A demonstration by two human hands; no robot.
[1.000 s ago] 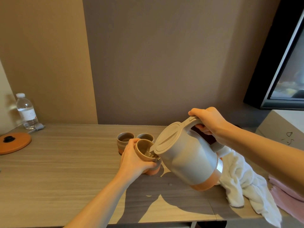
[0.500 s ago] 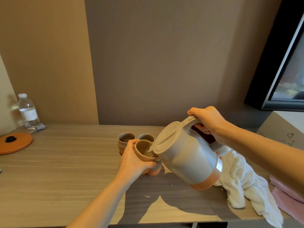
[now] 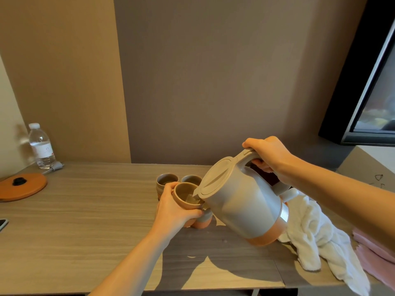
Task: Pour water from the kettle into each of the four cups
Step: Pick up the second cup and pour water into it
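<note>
- right now i have the kettle tipped toward the left, spout low over the cup in hand, so the water drops a short way and does not splash onto the worktop.
- my left hand has its grip closed round that cup, lifted off the worktop and leaning toward the spout; i judge it is raised to meet the stream rather than making the heavy kettle reach.
- my right hand has its grip closed round the kettle's handle, thumb on top near the lid, wrist rolled over to the left, forearm running in from the right.
- the left forearm comes up from the near edge, wrist cocked back, fingers wrapped round the cup's near side.
- some liquid shows inside the held cup, so i take this pour to be under way.
- two more cups stand just beyond the held one, close together, and a fourth cup sits under the hand, mostly hidden; i cannot tell how full any of them is.
- a white towel lies on the right beside the kettle, handy for drips.
- far left, well apart, stand a water bottle and an orange lid.
</note>
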